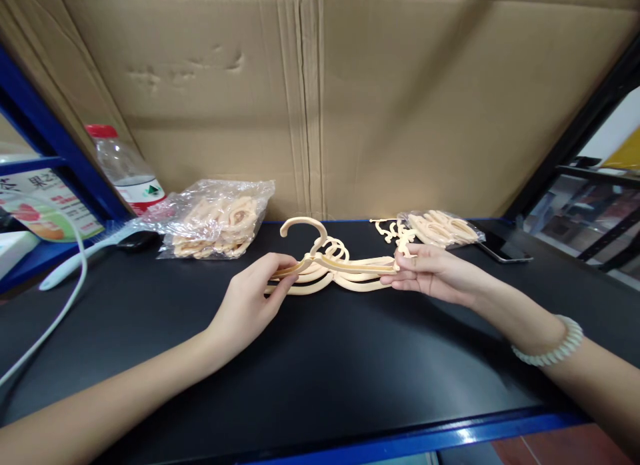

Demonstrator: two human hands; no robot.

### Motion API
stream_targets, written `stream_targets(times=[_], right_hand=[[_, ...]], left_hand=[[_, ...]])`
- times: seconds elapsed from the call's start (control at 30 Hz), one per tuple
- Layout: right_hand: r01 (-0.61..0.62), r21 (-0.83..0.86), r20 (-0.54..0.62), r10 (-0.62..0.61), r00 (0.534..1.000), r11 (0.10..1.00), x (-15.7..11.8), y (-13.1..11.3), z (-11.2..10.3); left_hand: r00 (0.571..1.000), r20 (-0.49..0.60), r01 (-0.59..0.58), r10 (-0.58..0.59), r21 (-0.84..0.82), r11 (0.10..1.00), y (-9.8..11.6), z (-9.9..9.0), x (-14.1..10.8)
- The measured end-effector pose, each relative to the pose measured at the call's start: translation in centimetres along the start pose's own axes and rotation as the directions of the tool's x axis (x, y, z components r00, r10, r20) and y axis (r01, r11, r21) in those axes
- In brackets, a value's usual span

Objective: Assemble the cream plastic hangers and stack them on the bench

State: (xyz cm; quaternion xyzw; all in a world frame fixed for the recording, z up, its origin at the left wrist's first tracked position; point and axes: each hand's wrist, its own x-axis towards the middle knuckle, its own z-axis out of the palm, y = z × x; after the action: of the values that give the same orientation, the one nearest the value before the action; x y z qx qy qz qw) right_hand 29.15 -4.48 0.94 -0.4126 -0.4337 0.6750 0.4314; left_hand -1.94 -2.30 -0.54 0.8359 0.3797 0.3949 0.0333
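Note:
A cream plastic clothes hanger [345, 265] is held up between my two hands, its hook curving upward and to the left. My left hand [255, 288] grips the hanger's left arm between thumb and fingers. At the other end, my right hand [433, 273] pinches the tip of the right arm; whether a small part is also in those fingers I cannot tell. Behind and below lie more cream hangers [320, 288], partly hidden by the held one. Just beyond my right hand is a small pile of cream plastic pieces [395, 232].
Clear bags of cream parts stand at back left [220, 218] and back right [440, 228]. A phone [503, 242] lies at the right. A red-capped bottle [130, 172], a pale-blue handled item [95, 252] and a white cable [70, 305] occupy the left. Cardboard [425, 85] walls the black table [310, 385].

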Motion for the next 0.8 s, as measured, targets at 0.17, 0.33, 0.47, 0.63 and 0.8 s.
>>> stream_targets(times=[0.17, 0.33, 0.47, 0.63, 0.8], right_hand=[[0.052, -0.014, -0.016, -0.053, 0.998, 0.999, 0.1, 0.3, 0.2], [0.135, -0.028, -0.021, -0.136, 0.990, 0.990, 0.2, 0.6, 0.5], [0.169, -0.059, -0.044, -0.172, 0.984, 0.984, 0.1, 0.8, 0.8], [0.223, -0.074, -0.020, -0.225, 0.974, 0.972, 0.1, 0.9, 1.1], [0.269, -0.094, -0.076, -0.276, 0.958, 0.959, 0.1, 0.9, 1.6]], left_hand=[[1.000, 0.011, 0.005, -0.005, -0.008, 1.000, 0.2, 0.0, -0.1], [1.000, 0.021, 0.018, -0.017, -0.005, 1.000, 0.2, -0.1, -0.2], [1.000, 0.017, 0.025, -0.025, -0.001, 1.000, 0.1, -0.2, -0.3], [1.000, 0.011, 0.018, -0.018, -0.012, 1.000, 0.0, -0.2, -0.4], [1.000, 0.008, 0.026, -0.026, -0.030, 0.999, 0.1, -0.3, -0.4]])
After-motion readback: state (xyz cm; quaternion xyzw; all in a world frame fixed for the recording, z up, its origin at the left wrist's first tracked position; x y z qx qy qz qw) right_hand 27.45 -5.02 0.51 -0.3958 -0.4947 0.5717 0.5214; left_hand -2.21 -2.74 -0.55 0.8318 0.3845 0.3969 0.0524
